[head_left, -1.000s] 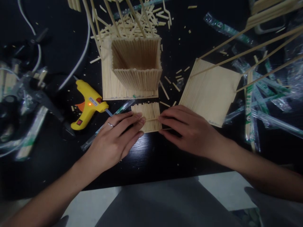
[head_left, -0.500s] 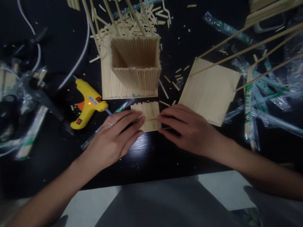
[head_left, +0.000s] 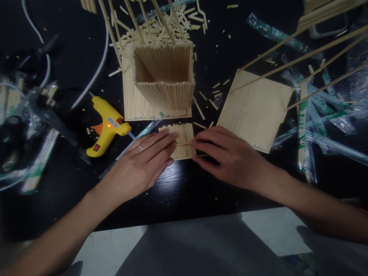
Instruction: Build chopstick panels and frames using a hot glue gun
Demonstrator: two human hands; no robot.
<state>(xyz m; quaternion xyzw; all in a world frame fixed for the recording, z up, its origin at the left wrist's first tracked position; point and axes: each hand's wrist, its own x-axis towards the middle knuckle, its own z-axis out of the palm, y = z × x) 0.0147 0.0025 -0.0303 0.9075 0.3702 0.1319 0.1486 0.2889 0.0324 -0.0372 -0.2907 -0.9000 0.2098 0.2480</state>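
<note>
A small panel of pale wooden sticks [head_left: 184, 137] lies flat on the dark table, with one thin stick laid across it. My left hand [head_left: 146, 161], with a ring on one finger, rests over the panel's left side, fingers stretched out flat. At its right edge, my right hand [head_left: 224, 155] has its fingers bent and pressed together around the panel's edge near the cross stick's end. Its fingertips are partly hidden. Left of my left hand lies a yellow hot glue gun [head_left: 106, 124] with an orange light on, its nozzle pointing away from the panel.
Beyond the panel stands an open stick box [head_left: 165, 94] on a stick base, with tall sticks rising behind. Cut stick pieces [head_left: 161, 30] are heaped there. A square stick panel with long rods [head_left: 255, 107] stands right, beside plastic wrappers [head_left: 319, 111]. Scissors [head_left: 48, 46] and a cable [head_left: 99, 69] lie left.
My left hand's fingers have shifted slightly up and flatter across the panel. My right hand stays at the panel's right edge.
</note>
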